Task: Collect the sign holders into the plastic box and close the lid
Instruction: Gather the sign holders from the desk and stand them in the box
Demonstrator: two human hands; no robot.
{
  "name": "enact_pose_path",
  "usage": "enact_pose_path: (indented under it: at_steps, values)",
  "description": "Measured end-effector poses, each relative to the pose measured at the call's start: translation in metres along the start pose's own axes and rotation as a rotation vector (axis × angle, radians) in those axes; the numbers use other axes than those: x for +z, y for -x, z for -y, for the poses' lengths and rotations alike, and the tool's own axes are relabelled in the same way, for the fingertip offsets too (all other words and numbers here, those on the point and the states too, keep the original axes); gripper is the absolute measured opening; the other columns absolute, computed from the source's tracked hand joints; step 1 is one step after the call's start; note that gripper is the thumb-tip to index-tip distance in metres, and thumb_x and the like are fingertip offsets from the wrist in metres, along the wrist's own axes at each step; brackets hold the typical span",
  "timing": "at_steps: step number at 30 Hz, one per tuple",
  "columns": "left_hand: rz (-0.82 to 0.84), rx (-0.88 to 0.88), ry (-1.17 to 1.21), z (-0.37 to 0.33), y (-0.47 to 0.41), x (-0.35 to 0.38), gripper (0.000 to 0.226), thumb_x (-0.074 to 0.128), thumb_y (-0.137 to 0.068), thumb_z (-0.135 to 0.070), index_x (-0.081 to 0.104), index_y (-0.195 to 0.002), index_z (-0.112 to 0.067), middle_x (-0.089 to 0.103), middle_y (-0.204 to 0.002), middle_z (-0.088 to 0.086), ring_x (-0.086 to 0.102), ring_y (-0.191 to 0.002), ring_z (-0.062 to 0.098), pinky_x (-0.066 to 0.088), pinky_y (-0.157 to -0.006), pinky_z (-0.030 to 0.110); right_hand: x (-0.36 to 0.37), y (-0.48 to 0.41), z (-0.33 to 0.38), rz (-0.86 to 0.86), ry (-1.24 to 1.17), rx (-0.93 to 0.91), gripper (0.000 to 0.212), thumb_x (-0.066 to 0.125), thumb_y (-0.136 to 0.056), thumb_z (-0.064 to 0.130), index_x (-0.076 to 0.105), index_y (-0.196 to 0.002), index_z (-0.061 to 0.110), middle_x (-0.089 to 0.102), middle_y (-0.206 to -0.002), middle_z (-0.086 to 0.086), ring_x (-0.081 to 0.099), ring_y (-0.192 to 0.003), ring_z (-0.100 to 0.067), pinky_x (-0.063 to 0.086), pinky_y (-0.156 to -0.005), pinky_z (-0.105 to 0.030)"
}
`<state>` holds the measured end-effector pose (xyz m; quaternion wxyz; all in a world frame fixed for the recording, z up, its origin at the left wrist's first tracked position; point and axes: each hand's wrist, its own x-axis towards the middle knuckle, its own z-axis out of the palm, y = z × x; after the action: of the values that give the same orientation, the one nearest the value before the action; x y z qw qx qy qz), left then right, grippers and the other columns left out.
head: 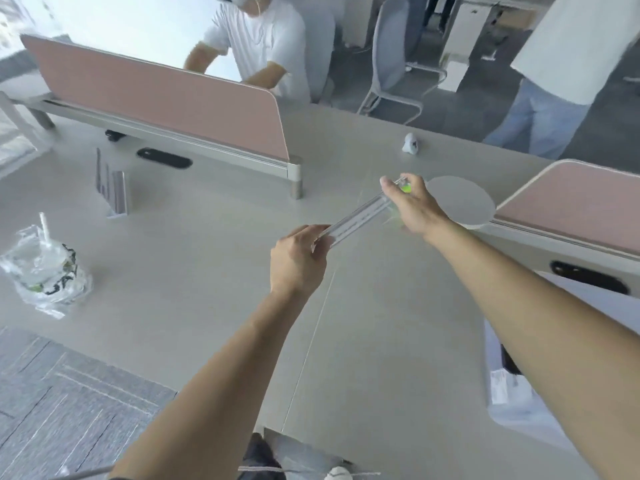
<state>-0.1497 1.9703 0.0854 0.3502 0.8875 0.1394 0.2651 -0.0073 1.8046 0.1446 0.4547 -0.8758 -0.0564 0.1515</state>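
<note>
A clear acrylic sign holder [356,220] is held edge-on above the middle of the grey table [194,271], slanting from lower left to upper right. My left hand [298,261] grips its near end. My right hand [408,202] grips its far end, where a small green patch shows between the fingers. Further clear sign holders [112,188] stand upright together at the left, near the pink divider. A translucent plastic box [512,396] shows partly at the right edge, behind my right forearm.
A pink divider [156,98] crosses the back left, another [571,202] stands at right. A round grey disc [460,200] lies beyond my right hand. A bagged drink cup [45,268] sits at left. A small white object [411,143] lies far back. Two people stand beyond the table.
</note>
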Motion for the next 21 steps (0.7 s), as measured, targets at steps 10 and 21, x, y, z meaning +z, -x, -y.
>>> enact_pose_path:
  at_steps: [10,21]
  values:
    - [0.189,0.205,0.184,-0.126,0.047,0.040,0.019,0.058,-0.088,-0.033,0.073,-0.098,-0.026,0.067,-0.078,-0.004,0.058,-0.068,0.019,0.048,-0.061,0.032,-0.113,0.106,-0.049,-0.233,-0.554,0.124,0.045,0.065,-0.083,0.056,0.043,-0.116,0.036,0.057,-0.108,0.010,0.057,-0.105,-0.021,0.057,-0.080,-0.051]
    - [1.107,-0.004,0.759,-0.200,0.098,0.063,0.058,0.064,-0.072,-0.064,0.064,-0.119,-0.030,0.066,-0.118,-0.003,0.061,-0.109,0.010,0.045,-0.098,0.032,-0.186,0.211,-0.094,-0.571,-0.457,0.160,0.053,0.076,-0.063,0.059,0.056,-0.112,0.054,0.060,-0.118,0.013,0.059,-0.102,-0.025,0.056,-0.087,-0.050]
